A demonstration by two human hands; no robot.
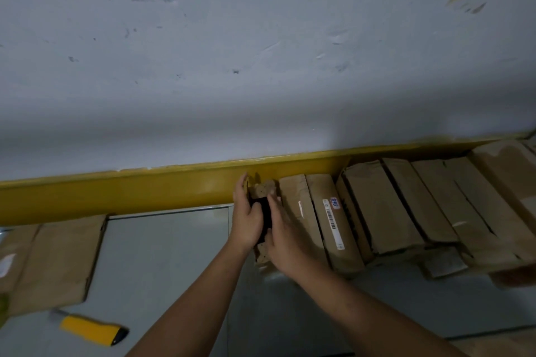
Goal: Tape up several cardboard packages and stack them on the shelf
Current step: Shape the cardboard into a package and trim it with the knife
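Head view. Shelf [168, 255]: a row of packages [377, 206] stands on edge, far ends toward the yellow rail [116, 194]. One package [262, 190], just below the rail, is clasped between the left hand [246, 214] and right hand [285, 240], both forearms extended.

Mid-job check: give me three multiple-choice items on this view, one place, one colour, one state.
1. Where is the held package relative to the row of packages?
A. left end
B. right end
C. on top
2. Colour of the utility knife?
A. red
B. yellow
C. blue
3. What are the hands doing?
A. both hold the package
B. both idle
C. both hold the knife
1 A: it stands left of the row.
2 B: its body is yellow.
3 A: left hand and right hand clasp it.
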